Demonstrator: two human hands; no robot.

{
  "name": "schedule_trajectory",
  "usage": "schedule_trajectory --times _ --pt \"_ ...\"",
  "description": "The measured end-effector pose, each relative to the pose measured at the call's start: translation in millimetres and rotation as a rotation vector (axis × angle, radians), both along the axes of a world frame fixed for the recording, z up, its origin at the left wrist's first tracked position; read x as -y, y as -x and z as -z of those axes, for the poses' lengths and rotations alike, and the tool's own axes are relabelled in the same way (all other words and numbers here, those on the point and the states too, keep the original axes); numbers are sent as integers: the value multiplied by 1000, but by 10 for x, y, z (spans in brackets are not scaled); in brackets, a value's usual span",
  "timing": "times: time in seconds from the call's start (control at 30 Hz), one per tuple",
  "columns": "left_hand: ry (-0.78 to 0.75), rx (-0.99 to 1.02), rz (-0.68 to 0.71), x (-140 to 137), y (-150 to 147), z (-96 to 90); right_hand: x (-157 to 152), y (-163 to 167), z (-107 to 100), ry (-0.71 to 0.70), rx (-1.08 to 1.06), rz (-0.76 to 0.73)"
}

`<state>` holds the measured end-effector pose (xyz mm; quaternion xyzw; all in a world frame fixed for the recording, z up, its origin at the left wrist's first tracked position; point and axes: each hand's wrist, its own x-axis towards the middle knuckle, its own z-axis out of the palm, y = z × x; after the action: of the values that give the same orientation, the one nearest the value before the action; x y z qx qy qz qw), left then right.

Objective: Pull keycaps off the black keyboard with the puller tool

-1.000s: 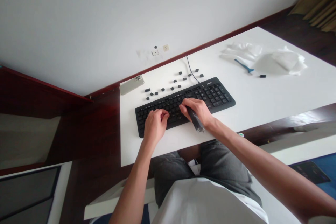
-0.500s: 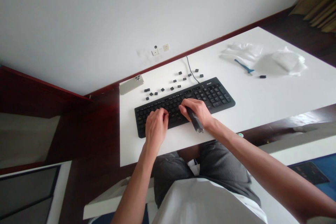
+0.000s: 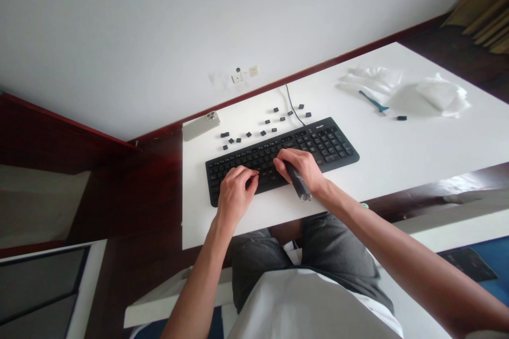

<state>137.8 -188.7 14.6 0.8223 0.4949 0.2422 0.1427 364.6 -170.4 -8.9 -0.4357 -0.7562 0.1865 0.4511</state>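
A black keyboard (image 3: 334, 154) lies at a slant on the white table, its cable running back to the wall side. My left hand (image 3: 237, 186) rests over its lower middle keys, thumb and fingertips drawn together in a pinch; whatever is between them is hidden. My right hand (image 3: 301, 167) is wrapped round a thick dark handheld tool (image 3: 298, 183) with a shiny pronged end pointing toward me. The tool's other end is covered by the fingers, above the keys. Behind the keyboard several loose black keycaps (image 3: 263, 133) are scattered.
A phone (image 3: 199, 127) lies at the back left of the table (image 3: 417, 143). To the right are a blue brush (image 3: 371, 100), a small black piece (image 3: 401, 118) and crumpled clear plastic bags (image 3: 441, 96). Wall sockets (image 3: 245, 74) sit behind the table.
My left fingertips have reached slightly to the right over the keys, and the hand has opened out a little. My right hand stays at the same spot on the keyboard with the tool.
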Motion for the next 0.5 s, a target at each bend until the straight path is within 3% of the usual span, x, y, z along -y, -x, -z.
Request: schedule_trajectory --times 0.5 --pt "66 -102 81 -86 -30 -170 -8 -16 39 8 4 3"
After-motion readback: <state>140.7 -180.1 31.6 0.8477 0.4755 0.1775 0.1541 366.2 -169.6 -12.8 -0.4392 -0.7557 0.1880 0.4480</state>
